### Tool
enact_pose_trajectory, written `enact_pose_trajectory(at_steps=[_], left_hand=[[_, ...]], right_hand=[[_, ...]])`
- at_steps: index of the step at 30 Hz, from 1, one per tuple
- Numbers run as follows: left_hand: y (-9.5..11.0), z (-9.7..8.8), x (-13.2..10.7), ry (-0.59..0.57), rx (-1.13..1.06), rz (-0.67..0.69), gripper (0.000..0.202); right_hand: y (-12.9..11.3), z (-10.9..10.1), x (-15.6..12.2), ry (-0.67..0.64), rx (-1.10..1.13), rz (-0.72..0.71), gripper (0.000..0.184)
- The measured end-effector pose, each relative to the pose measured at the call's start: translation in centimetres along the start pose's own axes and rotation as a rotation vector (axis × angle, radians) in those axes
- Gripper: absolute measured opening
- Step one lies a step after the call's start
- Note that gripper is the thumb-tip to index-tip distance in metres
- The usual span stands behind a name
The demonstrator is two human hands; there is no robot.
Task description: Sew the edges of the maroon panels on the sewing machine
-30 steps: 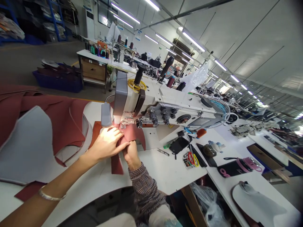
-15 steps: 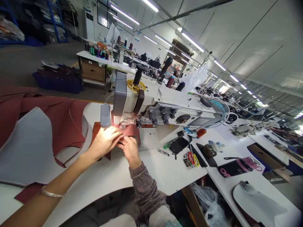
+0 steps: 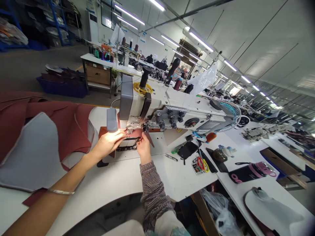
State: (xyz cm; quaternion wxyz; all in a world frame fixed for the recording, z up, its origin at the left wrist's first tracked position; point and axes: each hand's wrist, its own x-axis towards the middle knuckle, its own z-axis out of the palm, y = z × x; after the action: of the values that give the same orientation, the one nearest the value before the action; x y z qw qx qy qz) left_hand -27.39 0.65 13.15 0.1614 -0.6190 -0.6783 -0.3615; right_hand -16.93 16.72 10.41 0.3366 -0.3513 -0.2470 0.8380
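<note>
A white industrial sewing machine point(image 3: 172, 108) stands on the white table point(image 3: 118, 183). A dark red leather piece point(image 3: 137, 133) lies under its presser foot. My left hand point(image 3: 108, 142) rests on the left part of the piece, lit by the machine lamp point(image 3: 112, 119). My right hand point(image 3: 144, 147) pinches the piece's near edge just right of the needle, fingers closed on it. A bracelet sits on my left forearm; a checked sleeve covers the right.
A pile of red and grey cut leather pieces point(image 3: 36, 144) lies at the left. Scissors point(image 3: 201, 164), a black phone point(image 3: 187, 150), a small fan point(image 3: 228, 113) and a pink-capped bottle point(image 3: 253, 172) lie at the right. Other sewing stations extend behind.
The red piece has been pushed further in under the presser foot, so less of it shows at the front. Both hands have moved forward toward the needle, the right one opening out to the edge.
</note>
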Motion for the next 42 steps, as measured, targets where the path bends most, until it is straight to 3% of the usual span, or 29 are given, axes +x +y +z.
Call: enact_pose_trajectory(at_steps=[7, 18, 22, 27, 29, 31, 33, 36, 39, 42], left_hand=[[-1.2, 0.4, 0.7, -0.009, 0.008, -0.122, 0.034], [-2.2, 0.8, 0.9, 0.0, 0.004, -0.105, 0.034], [-1.3, 0.5, 1.2, 0.003, -0.035, -0.113, 0.032], [-0.6, 0.3, -1.4, 0.015, -0.154, -0.138, 0.033], [-2.5, -0.2, -3.9, 0.048, -0.064, -0.217, 0.038], [-5.9, -1.7, -7.0, 0.125, 0.18, -0.378, 0.04], [-9.8, -4.1, -10.5, 0.219, 0.481, -0.576, 0.043], [-14.1, -8.5, -14.9, 0.306, 0.687, -0.774, 0.048], [-16.0, -11.7, -16.8, 0.317, 0.741, -0.83, 0.052], [-17.2, -13.2, -16.8, 0.276, 0.733, -0.819, 0.061]], right_hand=[[-0.1, -0.1, -0.3, 0.008, 0.134, 0.094, 0.02], [0.3, -1.1, -0.2, -0.032, 0.042, -0.007, 0.024], [0.6, -1.6, -0.1, -0.085, 0.086, -0.02, 0.025], [1.1, -2.1, 1.2, -0.124, 0.031, -0.028, 0.025], [1.3, -2.1, 2.1, -0.144, -0.046, -0.094, 0.025], [1.4, -2.2, 3.1, -0.174, -0.104, -0.159, 0.026], [1.6, -2.2, 4.1, -0.205, -0.129, -0.175, 0.027], [1.8, -2.3, 5.1, -0.233, -0.143, -0.153, 0.025], [1.6, -2.3, 5.8, -0.197, -0.139, -0.15, 0.023], [1.5, -2.1, 6.1, -0.157, -0.169, -0.153, 0.02]])
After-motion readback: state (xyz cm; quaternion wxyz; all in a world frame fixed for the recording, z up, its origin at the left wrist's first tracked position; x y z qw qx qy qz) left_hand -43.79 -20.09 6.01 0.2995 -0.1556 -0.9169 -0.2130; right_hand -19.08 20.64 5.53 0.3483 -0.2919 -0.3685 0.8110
